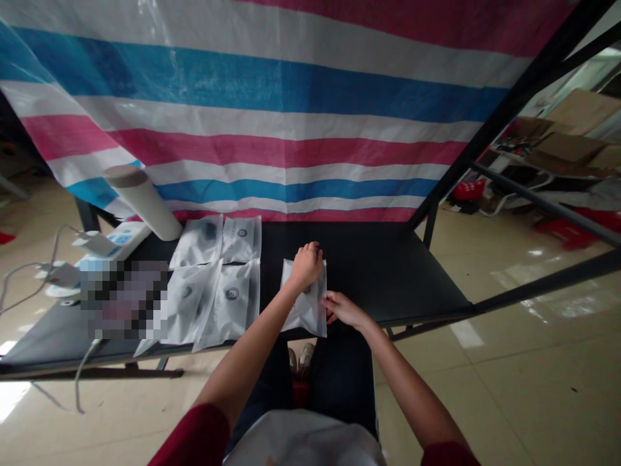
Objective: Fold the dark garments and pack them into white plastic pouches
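Observation:
A frosted plastic zip bag lies near the front edge of the black table, with a small darker item showing dimly inside. My left hand rests over its upper part, fingers curled and closed on it; the fingertips are partly hidden. At the bag's right edge, my right hand pinches the rim between thumb and fingers. Left of these, several similar bags lie in two rows, among them a front bag and a back bag with dark round logos.
A white bottle with a brown lid stands at the back left. Beside it are a power strip with plugged-in chargers and a pixelated patch. A striped sheet hangs behind the black table; a metal frame rises at right.

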Available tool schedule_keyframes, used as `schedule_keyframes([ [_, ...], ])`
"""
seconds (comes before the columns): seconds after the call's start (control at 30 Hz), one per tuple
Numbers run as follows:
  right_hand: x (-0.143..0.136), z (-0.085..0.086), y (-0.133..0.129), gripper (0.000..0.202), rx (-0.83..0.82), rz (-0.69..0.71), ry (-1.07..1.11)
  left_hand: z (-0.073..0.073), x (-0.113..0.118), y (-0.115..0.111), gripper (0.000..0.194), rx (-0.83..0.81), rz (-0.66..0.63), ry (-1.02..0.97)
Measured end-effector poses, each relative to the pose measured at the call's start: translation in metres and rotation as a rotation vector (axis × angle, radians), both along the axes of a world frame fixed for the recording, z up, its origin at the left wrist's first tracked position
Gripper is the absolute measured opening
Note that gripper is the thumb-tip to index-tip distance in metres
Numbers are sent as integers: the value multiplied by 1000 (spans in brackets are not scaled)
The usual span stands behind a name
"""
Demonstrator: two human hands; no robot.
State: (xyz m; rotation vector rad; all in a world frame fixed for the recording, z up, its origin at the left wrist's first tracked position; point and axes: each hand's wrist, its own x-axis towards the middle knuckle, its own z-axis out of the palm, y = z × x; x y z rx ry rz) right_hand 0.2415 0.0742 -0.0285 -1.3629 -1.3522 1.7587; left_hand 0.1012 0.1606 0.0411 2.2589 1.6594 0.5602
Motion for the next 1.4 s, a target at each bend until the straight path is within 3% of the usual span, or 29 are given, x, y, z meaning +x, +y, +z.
schedule_keyframes([
  [0.13, 1, 0, 3, 24, -35, -73, 6, -24, 3, 7, 33, -77, -15, 86],
  [0.23, -2, 1, 21, 26, -10, -226, -38, -31, 2, -1, 34, -79, -32, 122],
  [0.43, -16, 0, 71, 28, 426, -407, -367, -29, 1, -5, 32, -63, 3, 149],
  [0.53, -18, 1, 79, 26, 475, -389, -452, -30, -1, -1, 34, -62, 30, 146],
  [0.67, -13, 2, 55, 25, 410, -343, -440, -33, -2, 3, 35, -72, 56, 131],
  [0.8, -16, -4, -5, 27, 320, -325, -377, -33, -2, 3, 37, -85, 76, 114],
  [0.93, -25, -10, -72, 34, 99, -350, -129, -31, -2, 2, 37, -98, 87, 106],
  [1.03, -29, -8, -100, 41, 15, -355, 1, -29, -1, 1, 38, -102, 91, 103],
  [1.13, -29, -3, -105, 44, 28, -371, 28, -23, 0, -2, 37, -87, 92, 98],
  [1.23, -24, 1, -98, 51, 50, -443, 48, -11, -2, -13, 34, 78, 68, 44],
  [1.33, -17, 5, -87, 70, 68, -515, 70, 0, -9, -37, 35, 268, 56, -18],
  [1.4, -13, 7, -80, 67, 80, -517, 87, 2, -18, -57, 37, 302, 76, -22],
])
